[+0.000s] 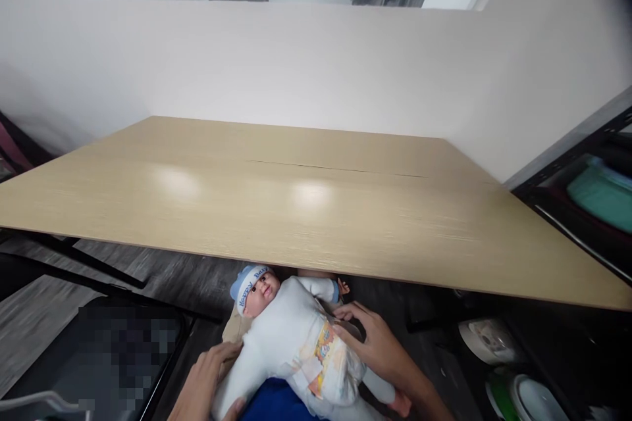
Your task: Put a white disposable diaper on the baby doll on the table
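Observation:
A baby doll (276, 316) lies on its back, tilted across my lap. It wears a blue and white cap (251, 286) with lettering and a white outfit. Around its hips is a diaper (340, 368) with an orange printed front band. My left hand (210, 371) is closed around the doll's white-sleeved arm, fingers on one side and thumb on the other. At the diaper's upper edge, my right hand (372, 339) has its thumb on the printed band and its bent fingers at the doll's side. Part of the doll's far side is under the table edge.
A wide wooden table (296, 210) spans the view just beyond the doll. To the left stands a black chair (64, 362). Dark shelving with a teal item (602, 191) is at right, and white and green round items (523, 395) sit low right. A white partition (296, 66) rises behind.

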`<control>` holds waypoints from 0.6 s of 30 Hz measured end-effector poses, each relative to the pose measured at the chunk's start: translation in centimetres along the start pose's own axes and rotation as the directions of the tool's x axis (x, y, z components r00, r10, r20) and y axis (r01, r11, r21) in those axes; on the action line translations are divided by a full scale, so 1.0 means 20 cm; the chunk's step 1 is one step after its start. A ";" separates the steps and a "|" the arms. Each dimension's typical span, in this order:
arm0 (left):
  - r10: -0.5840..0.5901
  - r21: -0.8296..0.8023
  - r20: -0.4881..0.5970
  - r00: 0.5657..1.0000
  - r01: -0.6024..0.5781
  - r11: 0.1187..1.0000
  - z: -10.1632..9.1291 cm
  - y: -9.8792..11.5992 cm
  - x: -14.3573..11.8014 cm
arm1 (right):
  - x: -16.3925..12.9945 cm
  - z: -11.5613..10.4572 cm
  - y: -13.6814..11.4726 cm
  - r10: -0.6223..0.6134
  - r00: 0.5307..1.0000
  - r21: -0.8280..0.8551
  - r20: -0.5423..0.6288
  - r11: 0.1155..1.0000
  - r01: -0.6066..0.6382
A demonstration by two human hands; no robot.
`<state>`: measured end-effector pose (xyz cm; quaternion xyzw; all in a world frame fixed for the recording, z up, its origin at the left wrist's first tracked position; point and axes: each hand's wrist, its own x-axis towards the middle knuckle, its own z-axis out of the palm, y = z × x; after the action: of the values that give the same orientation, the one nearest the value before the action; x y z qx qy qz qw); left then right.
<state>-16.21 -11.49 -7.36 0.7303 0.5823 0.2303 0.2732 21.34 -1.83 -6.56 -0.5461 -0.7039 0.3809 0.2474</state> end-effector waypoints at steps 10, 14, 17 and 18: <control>0.435 -0.131 0.240 0.868 -0.415 0.900 0.22 0.34 0.45 | -0.03 0.05 -0.04 -0.136 0.991 -0.194 -0.018 0.972 0.129; 0.449 -0.137 0.270 0.852 -0.428 0.894 0.22 0.34 0.48 | 0.00 0.05 0.03 -0.177 0.983 -0.266 -0.045 0.951 0.159; 0.407 -0.127 0.296 0.864 -0.386 0.914 0.20 0.35 0.48 | 0.07 0.01 0.10 -0.132 0.982 -0.247 -0.137 0.964 0.095; 0.393 -0.135 0.313 0.864 -0.370 0.919 0.18 0.36 0.47 | 0.09 0.00 0.12 -0.113 0.980 -0.245 -0.164 0.967 0.071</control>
<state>-6.65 -4.00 -5.02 0.8491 0.3631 0.1729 0.3423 22.18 0.25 -8.56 -0.5701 -0.7445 0.2319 0.2589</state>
